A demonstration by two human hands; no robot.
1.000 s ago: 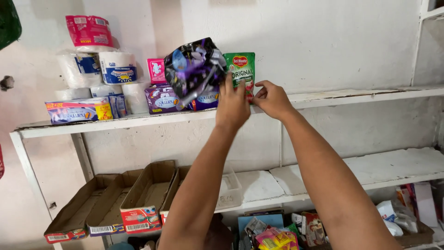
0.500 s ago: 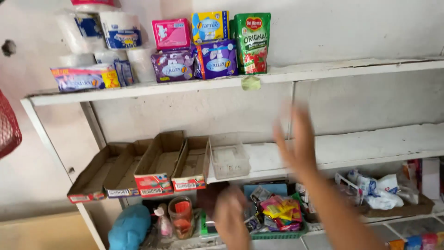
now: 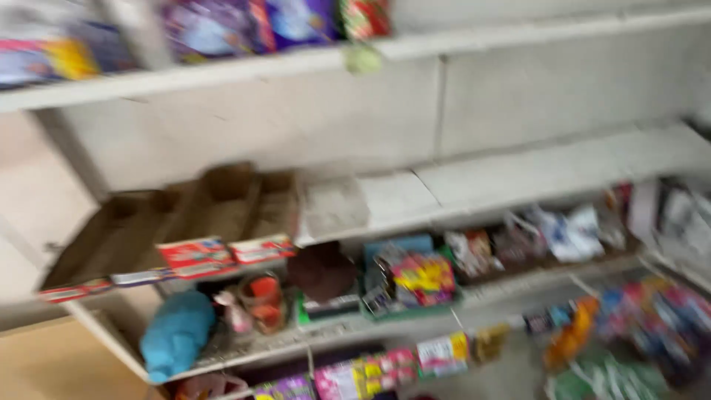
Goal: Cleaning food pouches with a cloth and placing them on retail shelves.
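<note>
Neither of my hands shows in the head view, which is blurred by motion. White shelves fill the frame. On the top shelf stand purple packets and a red and green pouch, cut off by the upper edge. The middle shelf carries open brown cardboard display boxes and a small clear tray. Below them sit a dark brown object, colourful packets in a green basket and a blue bundle.
White and clear bags lie on the lower shelf at the right. More bright packets crowd the bottom right, and a row of small packs lines the lowest shelf. A tan floor shows at the bottom left.
The view has tipped downward and blurred. My hands, which set a purple packet on the top shelf and then dropped away, have left the frame.
</note>
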